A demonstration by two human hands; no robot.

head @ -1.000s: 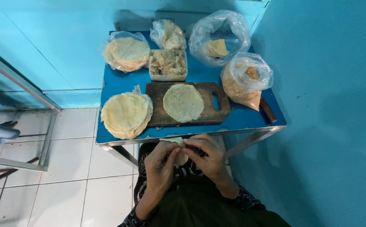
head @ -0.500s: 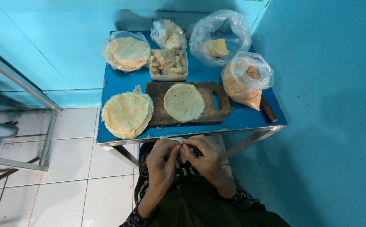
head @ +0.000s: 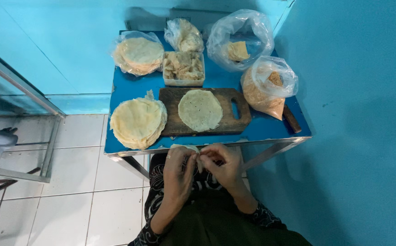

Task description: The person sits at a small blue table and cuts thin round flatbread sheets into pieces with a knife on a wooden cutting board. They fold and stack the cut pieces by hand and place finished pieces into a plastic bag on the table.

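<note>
My left hand point(head: 178, 172) and my right hand point(head: 222, 166) meet just below the front edge of the small blue table point(head: 270, 128). Together they pinch a small pale piece of dough wrapper point(head: 193, 151) between their fingertips. One round flat wrapper point(head: 200, 110) lies on the dark wooden cutting board point(head: 240, 113) right in front of my hands. A stack of round wrappers point(head: 137, 122) sits left of the board.
At the back stand a bagged stack of wrappers point(head: 136, 53), a white tub of filling point(head: 183, 68), and clear plastic bags point(head: 241, 38). A bag of brown crumbs point(head: 266, 91) sits right, a dark handle point(head: 291, 119) beside it. Blue walls close behind and right; a metal frame point(head: 47, 150) stands left.
My two hands have drawn closer together over the small wrapper piece, fingers working it. Things on the table have not moved.
</note>
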